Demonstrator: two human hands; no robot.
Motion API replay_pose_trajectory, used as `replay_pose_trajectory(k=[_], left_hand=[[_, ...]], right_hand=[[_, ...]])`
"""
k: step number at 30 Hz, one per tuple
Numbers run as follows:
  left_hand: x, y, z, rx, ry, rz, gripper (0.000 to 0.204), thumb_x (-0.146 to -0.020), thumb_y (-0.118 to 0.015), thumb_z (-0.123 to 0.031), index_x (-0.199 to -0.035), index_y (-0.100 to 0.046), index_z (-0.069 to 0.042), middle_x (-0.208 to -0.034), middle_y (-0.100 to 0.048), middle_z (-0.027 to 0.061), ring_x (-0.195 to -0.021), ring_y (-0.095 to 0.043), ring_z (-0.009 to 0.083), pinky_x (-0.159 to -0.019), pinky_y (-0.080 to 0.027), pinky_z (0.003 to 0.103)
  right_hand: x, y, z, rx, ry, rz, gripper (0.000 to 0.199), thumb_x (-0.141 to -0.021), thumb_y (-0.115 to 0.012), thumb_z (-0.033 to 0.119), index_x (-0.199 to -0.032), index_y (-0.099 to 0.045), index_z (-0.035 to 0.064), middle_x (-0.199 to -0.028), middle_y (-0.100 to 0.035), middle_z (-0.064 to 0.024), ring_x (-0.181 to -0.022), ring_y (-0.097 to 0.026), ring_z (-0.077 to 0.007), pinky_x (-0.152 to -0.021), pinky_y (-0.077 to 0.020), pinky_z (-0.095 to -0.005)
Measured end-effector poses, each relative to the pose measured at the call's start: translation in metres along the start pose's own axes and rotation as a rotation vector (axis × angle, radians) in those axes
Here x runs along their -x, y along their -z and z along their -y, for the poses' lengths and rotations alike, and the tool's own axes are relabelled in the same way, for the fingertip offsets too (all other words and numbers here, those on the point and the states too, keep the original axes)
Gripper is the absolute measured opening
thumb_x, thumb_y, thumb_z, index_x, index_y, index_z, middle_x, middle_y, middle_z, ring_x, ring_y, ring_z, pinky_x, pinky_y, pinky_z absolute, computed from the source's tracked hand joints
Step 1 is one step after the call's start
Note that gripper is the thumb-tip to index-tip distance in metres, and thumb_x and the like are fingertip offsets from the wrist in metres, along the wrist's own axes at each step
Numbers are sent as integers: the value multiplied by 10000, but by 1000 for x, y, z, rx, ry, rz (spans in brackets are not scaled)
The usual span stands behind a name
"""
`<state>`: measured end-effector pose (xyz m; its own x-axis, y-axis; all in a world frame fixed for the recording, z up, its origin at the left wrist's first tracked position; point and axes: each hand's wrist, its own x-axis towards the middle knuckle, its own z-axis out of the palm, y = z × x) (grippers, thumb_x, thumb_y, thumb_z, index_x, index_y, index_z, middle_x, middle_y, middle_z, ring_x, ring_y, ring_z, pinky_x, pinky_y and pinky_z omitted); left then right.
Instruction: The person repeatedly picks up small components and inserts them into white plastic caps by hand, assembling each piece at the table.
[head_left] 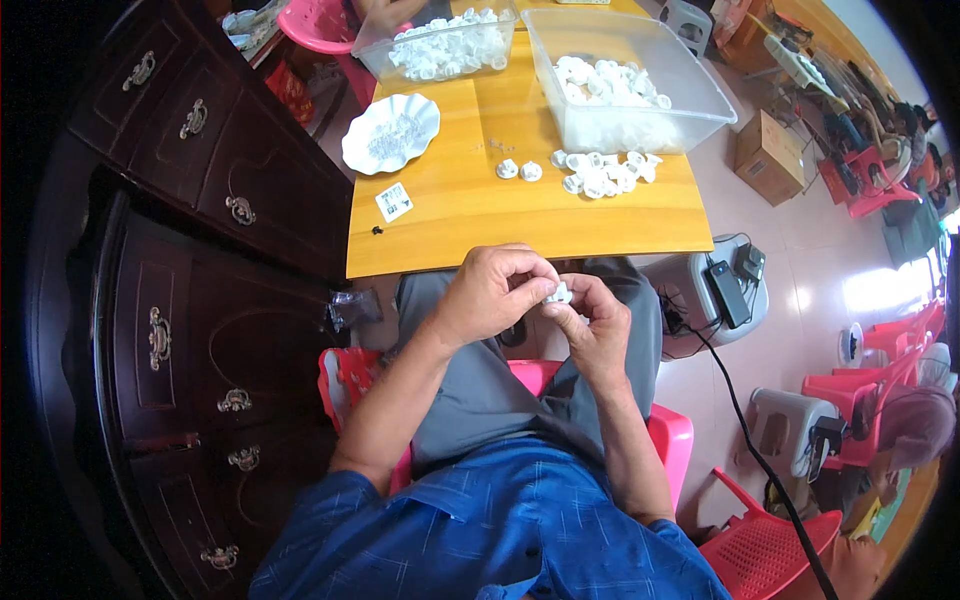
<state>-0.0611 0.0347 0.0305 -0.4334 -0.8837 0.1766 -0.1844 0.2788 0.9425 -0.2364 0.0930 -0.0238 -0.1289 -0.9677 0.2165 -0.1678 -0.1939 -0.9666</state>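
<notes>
White plastic piece (560, 293): small, held between both hands above the grey trousers (465, 385), just off the near edge of the yellow table (450, 235)
Left hand (497, 292): forearm slants far and right from the near left, back of the hand up, wrist turned inward; thumb and index finger close on the left side of the piece, the other fingers curled and partly hidden
Right hand (597, 325): forearm leans far and slightly left; bent index finger and raised thumb pinch the piece from the right, remaining fingers folded toward the palm
Two assembled parts (507, 169): white, side by side on the table, left of the loose pile
Loose pile (605, 180): white parts, at the table's right, just near of the right bin
Right bin (640, 130): clear, partly filled with white parts
Left bin (372, 50): clear, heaped with white parts, at the far left
Scalloped dish (357, 150): white, holding tiny clear bits, at the table's left
Square card (394, 202): white with dark print, near the dish
</notes>
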Motion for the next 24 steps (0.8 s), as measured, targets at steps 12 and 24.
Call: replay_pose_trajectory(k=[12,24], left_hand=[[-57,26,80,-542,-64,-266,110,-903,-698,-98,-943,-740,-4,-839,-736,157,-723,-725,260,-677,-561,367],[-114,55,117,-709,-65,-471,207,-884,-724,-86,-1087,-733,-44,-989,-733,161,-885,-719,336,-790,-570,422]], right_hand=[[-65,14,-19,382,140,1,445,-851,-817,110,-1258,-655,29,-1064,-703,-129,-909,-685,-211,-728,-564,-324],[-130,21,-67,839,276,-179,304,-851,-731,73,-1152,-704,106,-1089,-650,-129,-1035,-640,-340,-884,-532,-443]])
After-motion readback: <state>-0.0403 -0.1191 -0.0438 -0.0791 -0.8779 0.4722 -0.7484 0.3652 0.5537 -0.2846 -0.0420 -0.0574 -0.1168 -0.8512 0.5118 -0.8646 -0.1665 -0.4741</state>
